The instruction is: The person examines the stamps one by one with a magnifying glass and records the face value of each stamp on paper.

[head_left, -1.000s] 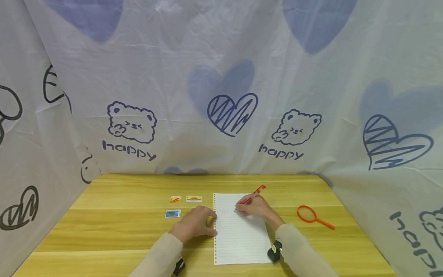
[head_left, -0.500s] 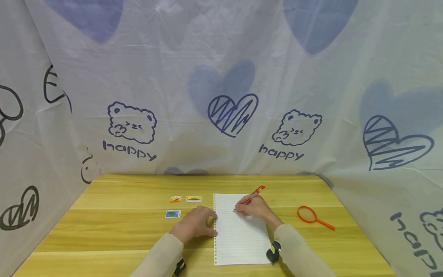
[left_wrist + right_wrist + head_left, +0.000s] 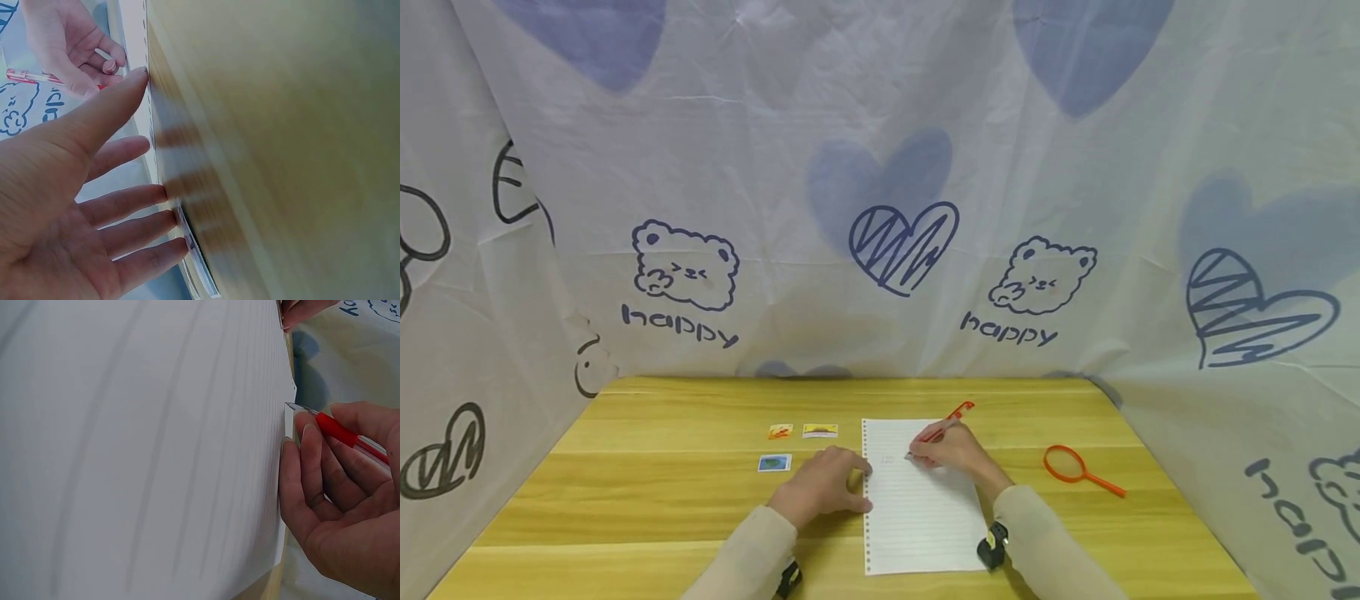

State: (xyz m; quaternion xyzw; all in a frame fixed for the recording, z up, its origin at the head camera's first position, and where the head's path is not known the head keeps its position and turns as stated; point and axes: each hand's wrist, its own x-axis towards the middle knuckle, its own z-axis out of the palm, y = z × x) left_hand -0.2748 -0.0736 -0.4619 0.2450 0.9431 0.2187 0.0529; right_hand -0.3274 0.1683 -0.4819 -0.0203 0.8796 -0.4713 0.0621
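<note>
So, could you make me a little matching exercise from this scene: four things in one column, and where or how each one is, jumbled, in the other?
1. red pen
2. orange magnifying glass
3. lined sheet
4. blue stamp-like card

A. lying right of the sheet
B. held in the right hand
C. lying left of the sheet
D. left hand at its punched edge

Pairs: 1-B, 2-A, 3-D, 4-C

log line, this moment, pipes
right hand: grips red pen, tip at paper | left hand: at paper's left edge | magnifying glass: right of paper | three cards: left of paper
</note>
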